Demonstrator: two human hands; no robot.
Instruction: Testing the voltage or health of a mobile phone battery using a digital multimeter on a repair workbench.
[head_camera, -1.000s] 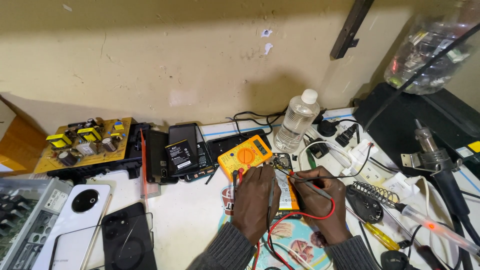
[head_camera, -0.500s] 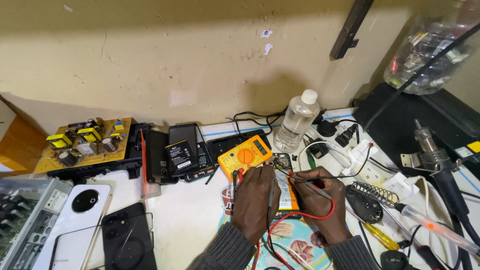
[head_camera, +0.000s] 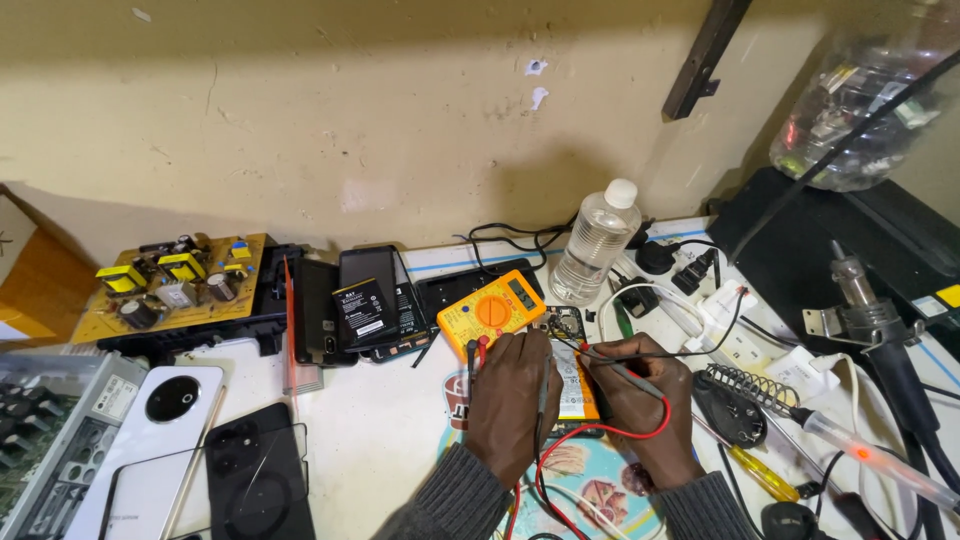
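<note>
My left hand (head_camera: 512, 400) holds a dark multimeter probe, its tip pointing toward an opened phone (head_camera: 572, 362) with an orange battery on the bench. My right hand (head_camera: 640, 395) holds the red probe (head_camera: 612, 362), tip resting near the phone's upper circuit board. Red and black leads (head_camera: 600, 432) loop between my wrists. A yellow-orange multimeter (head_camera: 492, 308) lies just beyond my left hand, dial facing up.
A clear water bottle (head_camera: 595, 243) stands behind the meter. Black phones and a loose battery (head_camera: 362, 305) lie to the left, beside a yellow circuit board (head_camera: 175, 285). White and black phone backs (head_camera: 165, 420) sit front left. A soldering iron (head_camera: 860, 452), coil stand (head_camera: 735, 395) and plugs crowd the right.
</note>
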